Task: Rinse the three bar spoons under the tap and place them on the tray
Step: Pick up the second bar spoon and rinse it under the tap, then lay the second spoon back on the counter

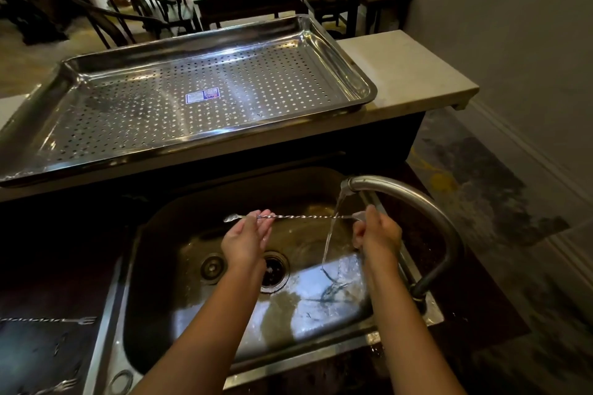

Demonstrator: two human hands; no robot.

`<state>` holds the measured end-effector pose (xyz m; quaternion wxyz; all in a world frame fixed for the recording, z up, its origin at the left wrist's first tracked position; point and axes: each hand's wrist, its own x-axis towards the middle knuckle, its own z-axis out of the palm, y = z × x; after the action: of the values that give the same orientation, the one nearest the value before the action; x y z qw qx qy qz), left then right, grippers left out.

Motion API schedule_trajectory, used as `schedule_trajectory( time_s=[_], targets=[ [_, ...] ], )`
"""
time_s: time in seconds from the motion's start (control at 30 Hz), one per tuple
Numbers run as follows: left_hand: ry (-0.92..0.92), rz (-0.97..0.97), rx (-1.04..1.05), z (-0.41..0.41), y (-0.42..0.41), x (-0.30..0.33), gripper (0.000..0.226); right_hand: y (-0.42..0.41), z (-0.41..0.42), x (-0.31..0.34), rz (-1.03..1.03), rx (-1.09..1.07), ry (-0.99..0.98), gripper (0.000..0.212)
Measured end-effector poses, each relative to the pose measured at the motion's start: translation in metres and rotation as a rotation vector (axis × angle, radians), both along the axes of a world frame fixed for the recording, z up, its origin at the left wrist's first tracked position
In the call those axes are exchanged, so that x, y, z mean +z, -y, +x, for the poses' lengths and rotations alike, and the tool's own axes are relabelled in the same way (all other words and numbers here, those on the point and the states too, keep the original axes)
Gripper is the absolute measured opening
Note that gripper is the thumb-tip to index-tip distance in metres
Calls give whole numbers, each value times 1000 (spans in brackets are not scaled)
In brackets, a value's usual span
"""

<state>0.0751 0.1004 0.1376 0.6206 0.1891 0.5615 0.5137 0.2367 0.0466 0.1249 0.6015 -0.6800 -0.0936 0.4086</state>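
A long twisted bar spoon (301, 217) lies level over the sink (224, 324), held at both ends. My left hand (247, 239) pinches it near the bowl end on the left. My right hand (377, 231) grips the other end, right where the water stream (330, 234) from the tap (414, 199) runs across it. Two more bar spoons rest on the dark counter at the lower left: one with a fork tip (51, 320), another (54, 386) near the bottom edge. The perforated steel tray (359, 74) sits on the raised ledge behind the sink and holds no spoons.
The curved tap arches in from the right over the basin. A pale stone ledge (414, 74) carries the tray. The drain (272, 271) sits mid-basin. Chairs and a table stand beyond the ledge; a wall and floor lie to the right.
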Motion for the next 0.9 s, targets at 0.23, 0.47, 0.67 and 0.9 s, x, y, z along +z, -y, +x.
schedule_trajectory(
  time_s=[0.23, 0.47, 0.67, 0.9],
  targets=[
    [87, 9, -48, -13, -4, 5, 32, 7, 11, 2, 50, 114, -174, 14],
    [159, -15, 114, -77, -11, -1, 10, -6, -29, 2, 24, 451, 142, 11],
    [58, -42, 320, -180, -4, -7, 13, -26, -118, -10, -8, 702, 187, 8],
    [-95, -133, 508, -334, 19, -17, 5, -43, -255, -28, -49, 1075, 294, 10]
  ],
)
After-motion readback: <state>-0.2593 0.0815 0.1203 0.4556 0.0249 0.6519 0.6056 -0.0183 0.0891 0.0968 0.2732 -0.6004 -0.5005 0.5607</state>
